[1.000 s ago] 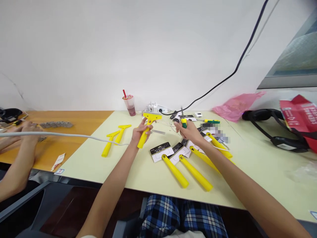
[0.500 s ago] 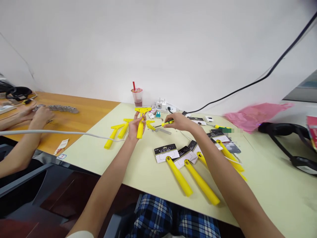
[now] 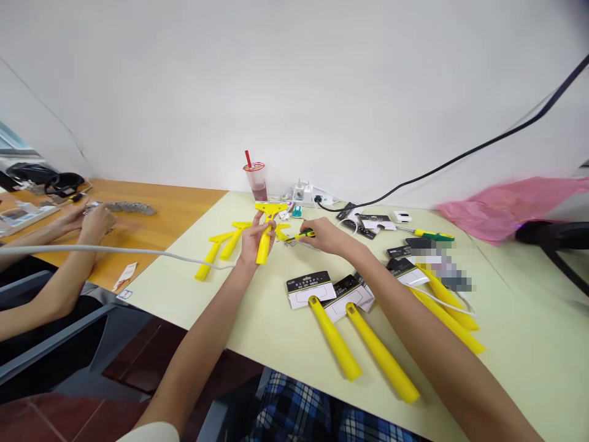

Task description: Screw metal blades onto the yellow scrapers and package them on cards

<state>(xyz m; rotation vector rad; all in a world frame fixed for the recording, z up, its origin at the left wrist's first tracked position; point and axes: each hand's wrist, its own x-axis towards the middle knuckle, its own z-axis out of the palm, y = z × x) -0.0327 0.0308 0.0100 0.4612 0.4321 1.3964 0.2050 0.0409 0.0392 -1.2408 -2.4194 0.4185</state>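
My left hand [image 3: 251, 243] is closed around the handle of a yellow scraper [image 3: 263, 248], which stands upright with its wide head on top. In my right hand [image 3: 324, 236] is a screwdriver [image 3: 305, 234] with a yellow and dark green handle, pinched in the fingers. Its shaft points left toward the scraper, and I cannot tell whether the tip touches it. Behind the two hands, another yellow scraper head [image 3: 282, 234] shows in part. Two more yellow scrapers [image 3: 212, 255] [image 3: 234, 240] lie left of my left hand.
Several yellow handles [image 3: 335, 337] with black-and-white cards [image 3: 311, 287] lie in front and to the right. A second screwdriver [image 3: 433, 235], a drink cup [image 3: 256, 181], plugs [image 3: 301, 191] and a pink bag [image 3: 501, 209] sit farther back. A cable [image 3: 151, 248] crosses from the left, where a co-worker's hands [image 3: 96, 222] are busy.
My right hand and the screwdriver have come slightly closer to the scraper in my left hand. The view has shifted a little; both hands keep their hold.
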